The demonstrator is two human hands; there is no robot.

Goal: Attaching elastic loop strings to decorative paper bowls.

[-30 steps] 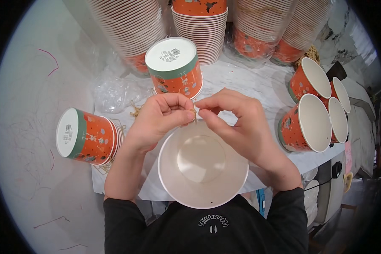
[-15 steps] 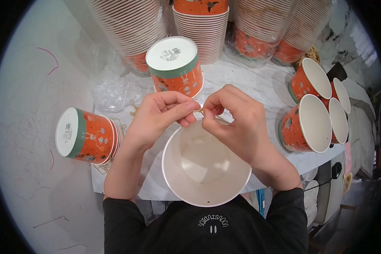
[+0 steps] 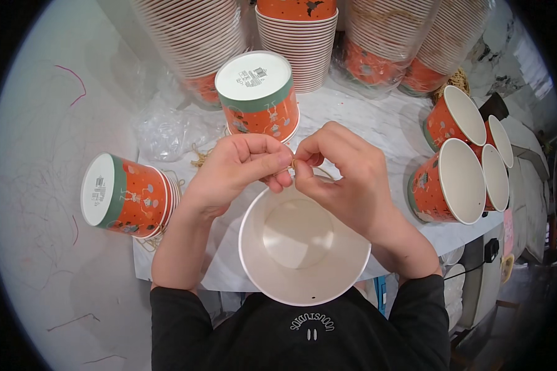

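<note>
A paper bucket [image 3: 291, 281] with a white inside stands mouth up between my forearms, against the near edge of the table. A small dark hole shows by its near rim. Over its far rim, my left hand [image 3: 235, 166] and my right hand [image 3: 346, 179] meet fingertip to fingertip. Both are closed in a pinch on a thin tan cord [image 3: 325, 174], most of which the fingers cover. Just beyond my hands, an orange and green bucket [image 3: 263, 114] sits upside down. I cannot make out whether the cord is knotted.
Tall stacks of nested buckets [image 3: 297, 55] line the back, some in clear plastic. Crumpled plastic film [image 3: 167, 130] lies back left. Left, a stack of buckets [image 3: 139, 201] lies tipped beside loose cord. Several upright buckets [image 3: 424, 185] stand at the right edge of the marble-look table [image 3: 377, 120].
My fingertips have drawn closer together around the cord. The bucket below has shifted slightly to the right and nearer to me.
</note>
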